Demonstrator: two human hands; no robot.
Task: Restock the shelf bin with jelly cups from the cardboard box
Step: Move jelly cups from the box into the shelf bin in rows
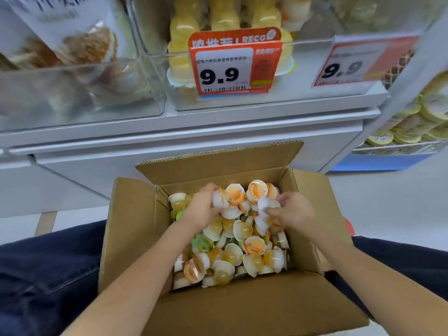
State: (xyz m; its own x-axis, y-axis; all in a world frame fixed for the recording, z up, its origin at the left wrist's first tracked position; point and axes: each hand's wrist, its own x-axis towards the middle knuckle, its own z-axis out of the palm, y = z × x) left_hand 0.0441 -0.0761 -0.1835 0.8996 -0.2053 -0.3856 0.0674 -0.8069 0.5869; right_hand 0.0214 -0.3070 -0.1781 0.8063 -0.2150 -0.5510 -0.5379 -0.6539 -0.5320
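An open cardboard box (135,229) sits between my knees, filled with several small jelly cups (232,253) with white rims and orange-printed lids. My left hand (202,207) is in the far part of the box, its fingers curled round a cluster of cups. My right hand (289,210) is beside it on the right and grips more cups. Between the two hands a heap of cups (244,197) is raised above the pile. Straight above the box, the clear shelf bin (315,93) holds yellow jelly cups behind an orange 9.9 price tag (234,66).
A clear bin with bagged snacks (80,76) stands left of the jelly bin. Another bin with a second 9.9 tag (358,61) is on the right. Lower right, a shelf holds stacked yellow-lidded cups (417,120). White shelf base (169,139) runs behind the box. My dark trousers (43,270) flank it.
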